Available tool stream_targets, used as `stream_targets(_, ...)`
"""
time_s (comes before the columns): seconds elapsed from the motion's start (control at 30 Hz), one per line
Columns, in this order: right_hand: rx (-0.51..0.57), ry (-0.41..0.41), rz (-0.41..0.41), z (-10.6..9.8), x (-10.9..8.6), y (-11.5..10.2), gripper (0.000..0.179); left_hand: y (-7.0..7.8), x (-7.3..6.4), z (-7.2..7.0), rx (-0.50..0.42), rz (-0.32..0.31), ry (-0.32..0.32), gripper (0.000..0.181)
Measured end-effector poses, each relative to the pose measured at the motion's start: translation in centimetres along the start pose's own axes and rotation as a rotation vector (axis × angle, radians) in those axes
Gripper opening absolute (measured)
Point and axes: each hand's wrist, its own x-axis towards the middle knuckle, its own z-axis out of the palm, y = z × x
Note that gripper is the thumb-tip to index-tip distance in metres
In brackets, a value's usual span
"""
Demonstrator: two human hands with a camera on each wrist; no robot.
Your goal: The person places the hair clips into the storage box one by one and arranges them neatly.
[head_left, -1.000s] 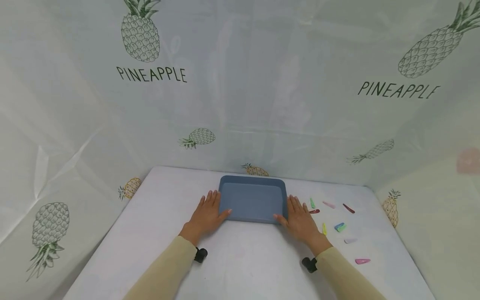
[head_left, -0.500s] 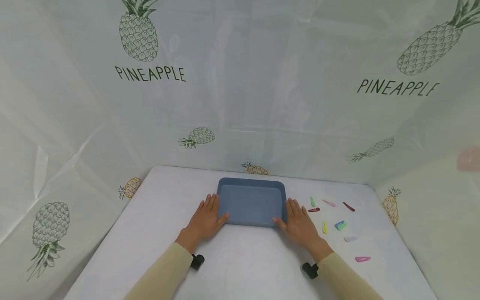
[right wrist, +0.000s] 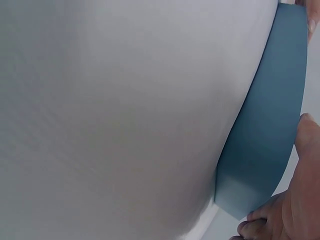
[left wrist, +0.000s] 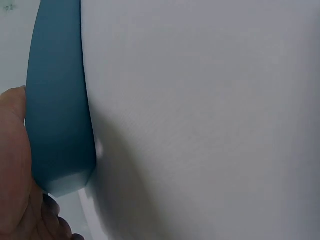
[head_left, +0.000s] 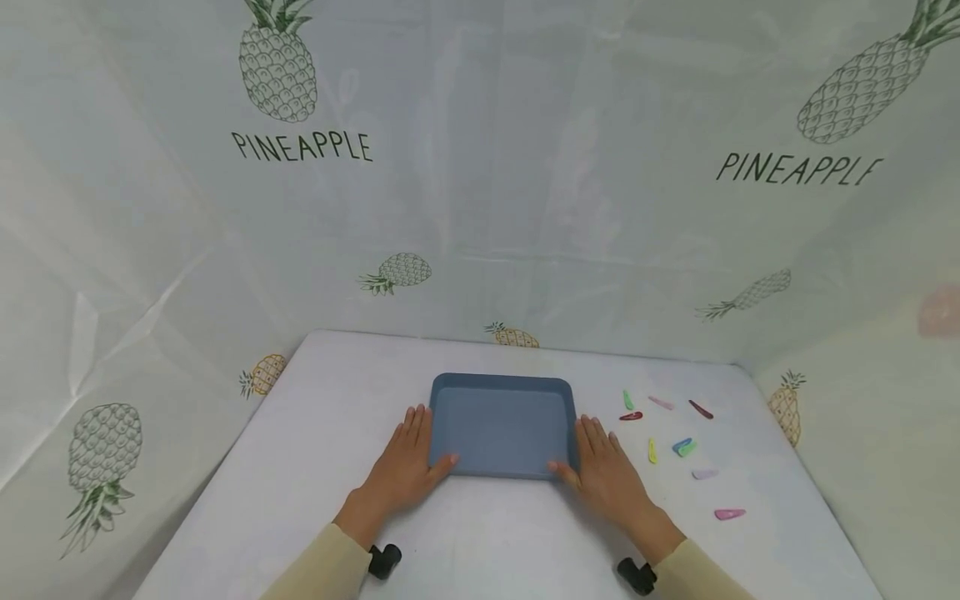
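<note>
Head cam: above, facing fwd/down, furthest off; whole tray (head_left: 502, 429) lower-centre. L wrist cam (head_left: 385, 562): v. close & low, tray down left edge. R wrist cam (head_left: 637, 576): ditto, tray along right edge (L hand (right wrist: 313, 17) shows upper right). Both wrist views share tray's near side.

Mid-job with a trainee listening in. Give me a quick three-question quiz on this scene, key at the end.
1. What do the left grip and right grip both touch?
a) the yellow hair clip
b) the blue-grey tray
c) the pineapple-print backdrop
2. True or false: the hair clips lie on the white tabletop, to the right of the blue-grey tray.
3. What colour is the clip lowest in the head view?

Key: 1. b. 2. True. 3. Bright pink.
</note>
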Motion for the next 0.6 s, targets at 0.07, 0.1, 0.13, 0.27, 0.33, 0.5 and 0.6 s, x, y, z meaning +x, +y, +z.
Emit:
stream_targets(0.07,-0.017,0.015,-0.012,0.0,-0.5,-0.1,0.089,0.0,-0.5,0.2,-0.011,0.006,0.012,0.097)
stream_targets(0.1,-0.022,0.02,-0.015,-0.1,-0.8,-0.2,0.089,0.1,-0.7,0.3,-0.017,0.01,0.018,0.097)
stream_targets(0.13,-0.026,0.025,-0.018,-0.1,-1.0,-0.2,0.089,0.1,-0.9,0.4,-0.023,0.013,0.022,0.098)
stream_targets(0.27,-0.04,0.026,-0.011,-0.2,-2.0,-0.4,0.089,0.4,-1.7,0.7,-0.025,0.019,0.021,0.1)
stream_targets(0.33,-0.036,0.022,0.0,-0.3,-2.4,-0.5,0.089,0.5,-2.0,0.8,-0.021,0.023,0.021,0.1)
stream_targets(0.5,-0.024,0.013,0.014,-0.6,-3.5,-1.0,0.09,0.6,-2.8,0.9,0.007,0.04,0.034,0.099)
stream_targets(0.6,-0.027,0.02,0.005,-0.6,-3.9,-1.1,0.091,0.6,-3.4,0.9,0.02,0.045,0.038,0.099)
